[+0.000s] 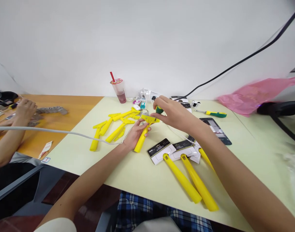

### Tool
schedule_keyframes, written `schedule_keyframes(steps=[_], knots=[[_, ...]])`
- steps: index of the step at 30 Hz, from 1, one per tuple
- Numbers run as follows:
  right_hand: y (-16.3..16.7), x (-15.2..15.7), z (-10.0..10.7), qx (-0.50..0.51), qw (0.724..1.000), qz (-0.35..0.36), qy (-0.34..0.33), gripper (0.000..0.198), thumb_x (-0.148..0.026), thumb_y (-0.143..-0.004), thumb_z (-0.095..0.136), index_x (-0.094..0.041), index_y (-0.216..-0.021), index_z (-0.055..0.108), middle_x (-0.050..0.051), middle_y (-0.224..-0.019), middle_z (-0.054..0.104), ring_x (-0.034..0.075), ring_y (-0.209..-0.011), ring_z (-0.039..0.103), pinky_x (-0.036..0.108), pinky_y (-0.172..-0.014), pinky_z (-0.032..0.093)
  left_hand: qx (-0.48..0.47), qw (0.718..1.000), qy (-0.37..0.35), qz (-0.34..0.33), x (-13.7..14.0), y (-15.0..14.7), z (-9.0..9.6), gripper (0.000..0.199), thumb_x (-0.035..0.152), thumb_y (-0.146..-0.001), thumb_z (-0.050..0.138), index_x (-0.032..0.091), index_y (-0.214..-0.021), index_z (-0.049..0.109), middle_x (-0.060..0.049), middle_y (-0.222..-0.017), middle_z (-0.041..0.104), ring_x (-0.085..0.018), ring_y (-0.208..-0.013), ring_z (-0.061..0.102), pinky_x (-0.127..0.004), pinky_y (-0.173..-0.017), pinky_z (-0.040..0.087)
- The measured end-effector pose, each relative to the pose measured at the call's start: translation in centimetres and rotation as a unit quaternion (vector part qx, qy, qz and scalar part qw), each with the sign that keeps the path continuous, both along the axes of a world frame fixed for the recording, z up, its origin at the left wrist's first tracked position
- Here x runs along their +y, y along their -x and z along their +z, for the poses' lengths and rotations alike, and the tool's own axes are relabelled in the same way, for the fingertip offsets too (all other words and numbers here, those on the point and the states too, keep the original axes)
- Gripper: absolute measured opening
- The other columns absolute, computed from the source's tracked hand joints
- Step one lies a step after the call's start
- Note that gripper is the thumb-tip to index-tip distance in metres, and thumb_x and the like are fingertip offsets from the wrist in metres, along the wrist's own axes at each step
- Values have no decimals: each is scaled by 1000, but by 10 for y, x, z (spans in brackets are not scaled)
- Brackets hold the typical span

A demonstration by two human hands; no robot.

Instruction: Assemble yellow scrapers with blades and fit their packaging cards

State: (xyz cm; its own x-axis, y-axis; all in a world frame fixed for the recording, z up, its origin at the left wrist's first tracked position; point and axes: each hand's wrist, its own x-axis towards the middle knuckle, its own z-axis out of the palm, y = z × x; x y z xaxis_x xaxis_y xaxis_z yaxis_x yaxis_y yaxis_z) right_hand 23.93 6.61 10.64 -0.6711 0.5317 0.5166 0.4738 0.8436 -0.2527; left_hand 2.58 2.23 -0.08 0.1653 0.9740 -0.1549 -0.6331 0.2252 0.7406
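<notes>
My left hand (135, 133) is closed round a yellow T-shaped scraper (142, 137), its wide head turned up and away from me. Above that head, my right hand (173, 112) grips the green handle of a screwdriver (159, 110); its shaft is hidden, so I cannot tell whether the tip touches the scraper. Left of my hands lie several loose yellow scraper parts (116, 130). Closer to me on the right, long yellow scrapers (182, 178) rest with their heads in black-and-white card packaging (161, 150).
A cup with a red straw (119, 91) stands near the wall. To the right are a second screwdriver (215, 114), a phone (217, 130) and a pink plastic bag (249, 96). A white cable (65, 131) crosses from the left. Another person's hand (25, 111) is over the orange table.
</notes>
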Motion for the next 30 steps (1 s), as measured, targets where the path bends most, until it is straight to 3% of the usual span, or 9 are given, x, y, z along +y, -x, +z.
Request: schedule_keyframes(steps=[2,7,11,14,18,20,26,30], knots=[[-1,1,-2,10,1000,-3,2,13,-32,-105,60,-25,-114,55,12,-115,65,29,-91,64,43,-80,51,1,1000,-5,-4,-1,0,-1,49,12,-77,88,24,-111,55,-2,-104,66,-12,-77,66,-18,-53,44],[-1,3,-4,65,995,72,17,24,-18,-102,54,-27,-125,56,14,-133,61,31,-109,67,47,-93,53,4,1000,-15,0,-1,0,1,49,14,-78,89,24,-113,56,-2,-107,66,-10,-77,65,-18,-54,45],[0,5,-4,58,996,61,5,2,-25,-103,60,-26,-102,59,10,-114,68,29,-92,67,45,-83,52,1,1000,-15,-8,-1,0,0,49,13,-78,89,23,-112,55,-2,-104,65,-11,-78,66,-18,-53,45],[-3,9,-6,41,998,45,6,3,-27,-101,64,-26,-100,61,10,-106,68,28,-87,64,46,-81,52,6,1000,-14,-11,0,1,-3,47,14,-80,88,23,-112,56,-3,-106,66,-11,-79,66,-18,-53,45],[-5,14,-9,79,993,74,40,17,-25,-96,67,-27,-113,66,16,-135,63,36,-113,66,53,-92,56,1,1000,-15,-3,3,3,-6,49,14,-80,88,23,-116,57,-4,-112,67,-11,-79,66,-18,-54,45],[-3,14,-9,102,990,84,53,15,-29,-97,68,-28,-112,68,15,-144,60,37,-119,65,54,-95,57,-1,1000,-11,0,4,5,-7,50,14,-81,87,24,-118,57,-5,-113,67,-11,-80,66,-18,-54,45],[-2,12,-11,70,997,8,17,12,-37,-102,67,-25,-101,68,11,-109,71,31,-92,68,46,-82,53,3,1000,-20,-7,4,5,-7,47,13,-82,85,24,-118,57,-5,-112,68,-12,-79,65,-19,-55,44],[-6,18,-15,70,997,25,16,22,-33,-97,68,-26,-117,67,16,-126,66,34,-101,67,50,-86,55,5,1000,-8,5,5,5,-7,47,13,-80,87,24,-114,56,-4,-111,67,-12,-80,65,-19,-54,44]])
